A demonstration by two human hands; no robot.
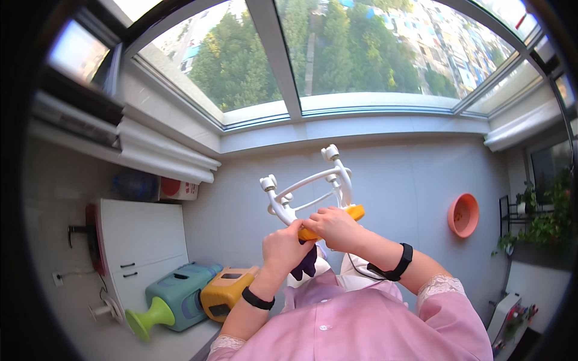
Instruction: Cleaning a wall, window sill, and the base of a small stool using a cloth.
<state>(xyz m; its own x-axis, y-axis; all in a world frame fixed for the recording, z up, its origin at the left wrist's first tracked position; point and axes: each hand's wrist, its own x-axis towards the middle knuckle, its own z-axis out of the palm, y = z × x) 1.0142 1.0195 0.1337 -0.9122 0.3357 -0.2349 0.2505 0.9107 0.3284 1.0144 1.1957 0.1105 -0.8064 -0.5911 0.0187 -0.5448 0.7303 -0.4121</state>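
Note:
A small rolling stool with white tubular legs (311, 177) and casters is tipped in front of me, its wheels pointing away towards the window. Its orange-yellow seat (356, 212) is nearest my body and partly covered by my hands. My left hand (283, 249) is closed around a dark purple cloth (305, 261) at the seat's left end; the cloth hangs below the fingers. Across the seat's middle, my right hand (333, 227) grips the edge with curled fingers, touching the left thumb. The underside of both hands is hidden.
A pink basin (463, 215) stands on the floor to the right, near plants on a black rack (510, 212). At left are a white cabinet (144, 234), a green plastic box (174, 293) and a yellow one (228, 289). A large window (295, 108) spans the front.

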